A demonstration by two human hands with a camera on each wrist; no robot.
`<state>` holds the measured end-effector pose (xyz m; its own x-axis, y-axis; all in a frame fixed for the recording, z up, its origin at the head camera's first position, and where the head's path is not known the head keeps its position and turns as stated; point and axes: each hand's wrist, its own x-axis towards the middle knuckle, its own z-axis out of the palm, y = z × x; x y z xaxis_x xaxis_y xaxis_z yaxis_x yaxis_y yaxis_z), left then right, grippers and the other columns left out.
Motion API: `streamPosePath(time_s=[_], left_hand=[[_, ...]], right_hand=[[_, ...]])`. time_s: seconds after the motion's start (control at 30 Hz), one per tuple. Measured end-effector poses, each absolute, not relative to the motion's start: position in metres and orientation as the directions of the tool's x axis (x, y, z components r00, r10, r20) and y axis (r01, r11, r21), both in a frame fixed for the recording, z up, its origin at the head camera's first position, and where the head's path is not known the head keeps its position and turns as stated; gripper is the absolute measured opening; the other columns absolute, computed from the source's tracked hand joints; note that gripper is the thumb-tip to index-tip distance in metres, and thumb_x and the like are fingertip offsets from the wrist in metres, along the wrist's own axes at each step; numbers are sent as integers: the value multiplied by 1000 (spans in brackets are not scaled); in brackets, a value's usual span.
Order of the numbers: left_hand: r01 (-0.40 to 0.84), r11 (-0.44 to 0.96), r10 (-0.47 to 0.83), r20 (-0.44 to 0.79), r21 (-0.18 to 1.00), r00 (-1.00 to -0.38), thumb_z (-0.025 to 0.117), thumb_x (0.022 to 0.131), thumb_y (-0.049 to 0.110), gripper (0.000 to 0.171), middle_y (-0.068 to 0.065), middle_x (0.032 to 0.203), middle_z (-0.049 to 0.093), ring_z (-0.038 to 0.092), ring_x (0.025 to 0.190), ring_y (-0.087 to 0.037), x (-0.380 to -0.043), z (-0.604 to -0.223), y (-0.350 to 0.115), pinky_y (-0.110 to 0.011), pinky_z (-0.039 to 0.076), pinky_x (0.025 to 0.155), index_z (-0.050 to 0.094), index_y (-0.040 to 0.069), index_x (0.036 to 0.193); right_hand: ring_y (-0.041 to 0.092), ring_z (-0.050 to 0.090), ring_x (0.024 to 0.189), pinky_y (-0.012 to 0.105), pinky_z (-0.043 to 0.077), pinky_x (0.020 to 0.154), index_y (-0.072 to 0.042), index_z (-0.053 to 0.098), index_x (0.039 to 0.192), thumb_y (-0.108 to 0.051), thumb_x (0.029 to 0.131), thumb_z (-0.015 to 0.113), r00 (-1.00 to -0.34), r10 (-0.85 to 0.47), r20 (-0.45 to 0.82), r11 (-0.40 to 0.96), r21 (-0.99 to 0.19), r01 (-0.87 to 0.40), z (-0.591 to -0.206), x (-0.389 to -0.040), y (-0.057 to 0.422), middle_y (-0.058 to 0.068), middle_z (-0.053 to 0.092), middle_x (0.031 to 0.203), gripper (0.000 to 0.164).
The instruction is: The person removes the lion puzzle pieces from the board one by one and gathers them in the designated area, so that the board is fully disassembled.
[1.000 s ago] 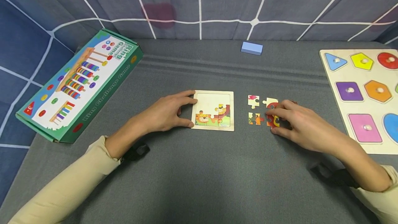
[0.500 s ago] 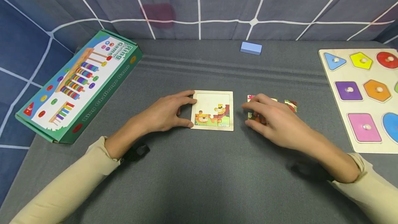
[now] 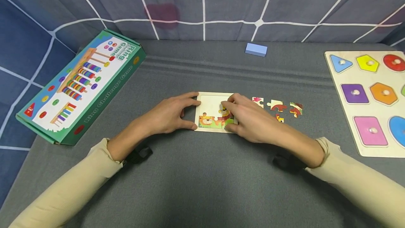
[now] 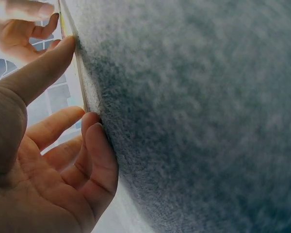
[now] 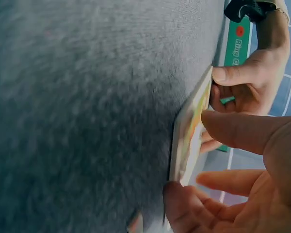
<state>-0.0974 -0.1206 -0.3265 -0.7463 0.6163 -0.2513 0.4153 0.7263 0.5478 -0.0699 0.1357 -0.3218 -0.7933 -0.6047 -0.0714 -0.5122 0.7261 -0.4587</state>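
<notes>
In the head view, a small wooden puzzle tray [image 3: 211,130] lies mid-table with picture pieces along its bottom and right side. My left hand [image 3: 167,115] touches its left edge: thumb at the near corner, forefinger at the far corner. The left wrist view shows those fingertips [image 4: 70,46] right at the rim. My right hand [image 3: 253,119] reaches over the tray's right side, its thumb and forefinger spread apart over the lion pieces [image 3: 225,111]. In the right wrist view, the right thumb [image 5: 218,121] sits close on the picture, while another fingertip is down by the rim.
Loose jigsaw pieces [image 3: 277,106] lie right of the tray, partly hidden by the right hand. A knobbed shape board [image 3: 351,106] stands farther right. A green ring game box [image 3: 85,87] is at left, a blue block [image 3: 256,49] at the back before a gridded cloth.
My right hand has moved left from the loose pieces, across the gap, to the right side of the tray. The left hand and the tray have stayed put.
</notes>
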Motion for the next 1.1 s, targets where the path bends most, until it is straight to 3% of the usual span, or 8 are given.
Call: streamPosePath(time_s=[0.17, 0.73, 1.1], left_hand=[[416, 727, 616, -253, 546, -746, 83, 82, 30, 70, -8, 155, 36, 53, 77, -12, -97, -326, -121, -32, 44, 70, 54, 7, 141], [426, 723, 625, -252, 544, -739, 83, 81, 30, 69, -9, 155, 36, 53, 75, -12, -99, -326, -121, -33, 43, 71, 55, 6, 140], [416, 725, 620, -258, 550, -741, 83, 82, 30, 69, -7, 155, 36, 52, 75, -12, -98, -326, -121, -33, 43, 70, 55, 7, 140]], right_hand=[[26, 49, 100, 40, 42, 81, -2, 66, 116, -13, 80, 82, -789, -603, -118, 744, -440, -503, -322, -72, 130, 10, 54, 110, 41], [22, 47, 88, 36, 41, 74, -2, 63, 123, -19, 76, 86, -811, -555, -187, 775, -472, -421, -322, -78, 129, 7, 52, 104, 55], [22, 48, 86, 36, 41, 74, 0, 64, 117, -14, 75, 87, -796, -586, -151, 753, -465, -466, -319, -81, 129, 7, 52, 101, 49]])
